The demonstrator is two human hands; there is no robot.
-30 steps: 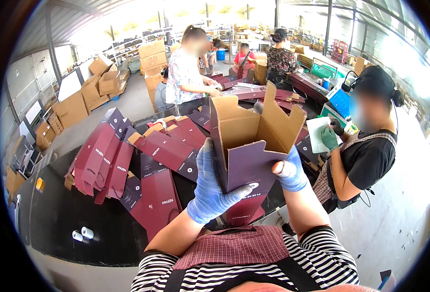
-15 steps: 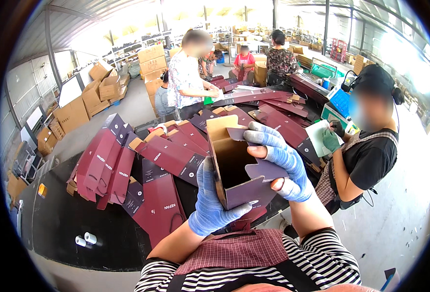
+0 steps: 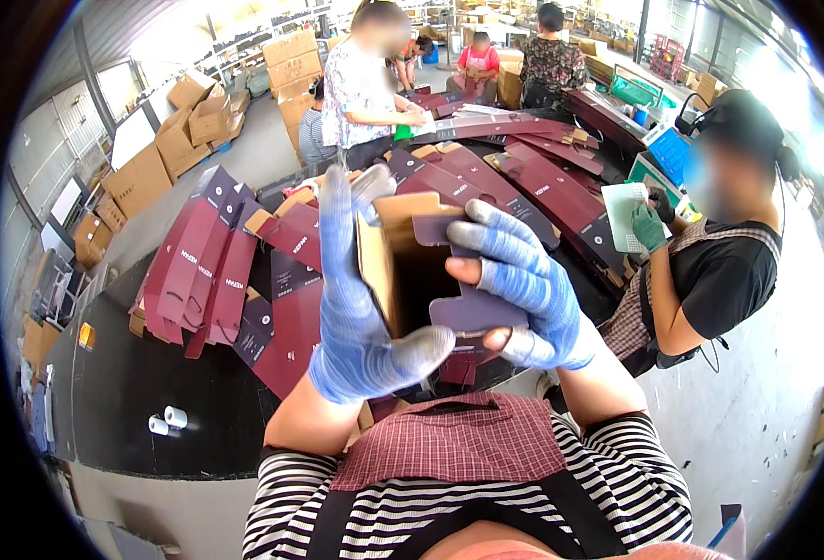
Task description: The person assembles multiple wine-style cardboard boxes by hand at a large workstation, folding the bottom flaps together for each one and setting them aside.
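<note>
An upright maroon-and-purple cardboard box (image 3: 389, 257) is held in front of my chest, its brown inside showing through the open top. My left hand (image 3: 356, 308), in a blue knit glove, presses its palm to the box's left side. Its fingers reach straight up past the rim, and the thumb lies across the front. My right hand (image 3: 529, 299), in a matching glove with thumb and index tips bare, grips the right side by the purple end flaps (image 3: 468, 308). The box's lower part is mostly hidden.
Folded maroon boxes (image 3: 197, 271) lie in piles over the black table (image 3: 118, 392). Two white rolls (image 3: 167, 420) and a yellow item (image 3: 86, 336) are at left. A co-worker (image 3: 711, 280) stands close on the right; another person (image 3: 361, 84) stands across the table. Brown cartons (image 3: 293, 70) are stacked behind.
The box has moved slightly left and up with my hands. My left hand's fingers have straightened upward along its side. My right hand keeps its grip near the flaps.
</note>
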